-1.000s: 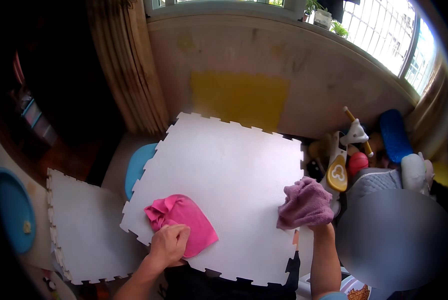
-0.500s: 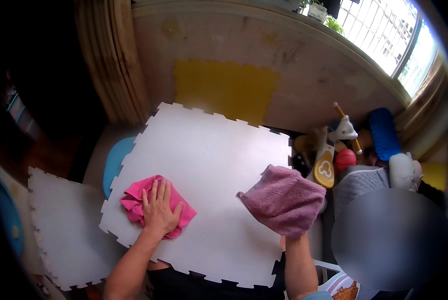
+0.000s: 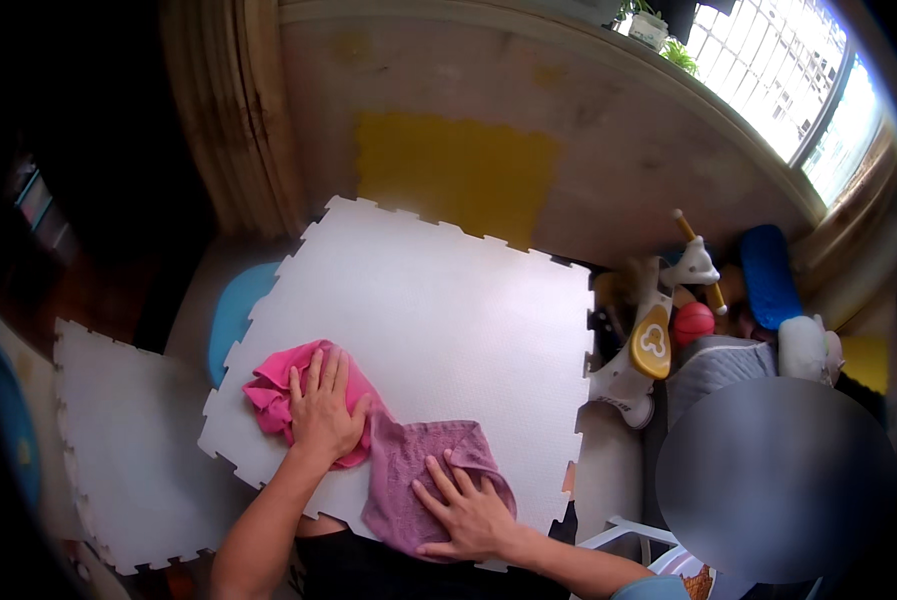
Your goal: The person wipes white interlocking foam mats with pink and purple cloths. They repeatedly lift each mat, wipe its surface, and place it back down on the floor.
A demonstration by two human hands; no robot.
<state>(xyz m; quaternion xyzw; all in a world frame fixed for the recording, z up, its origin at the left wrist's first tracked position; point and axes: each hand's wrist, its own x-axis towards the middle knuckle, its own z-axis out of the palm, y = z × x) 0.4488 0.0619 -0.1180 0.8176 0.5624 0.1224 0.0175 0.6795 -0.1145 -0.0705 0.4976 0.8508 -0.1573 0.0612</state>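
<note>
A white foam mat tile (image 3: 438, 300) with notched edges lies flat in front of me. My left hand (image 3: 326, 418) presses flat, fingers stretched, on a crumpled bright pink cloth (image 3: 273, 385) at the tile's left side. Lower and to the right, my right hand (image 3: 468, 510) rests with fingers spread on a mauve towel cloth (image 3: 408, 470). That towel lies over the tile's near part, and its upper left corner touches the pink cloth. Neither hand grips its cloth; both palms lie on top.
Another white foam tile (image 3: 138, 450) lies to the left, and a light blue rounded thing (image 3: 233, 325) shows behind the main tile. At right stand a white and yellow ride-on toy (image 3: 651, 340), a pink ball (image 3: 693, 323) and a grey quilted item (image 3: 723, 370). A yellow foam tile (image 3: 458, 170) is against the wall.
My right hand has brought the mauve towel from the tile's right side, where it hung over the hand, down and left onto the near part. My left hand has hardly moved.
</note>
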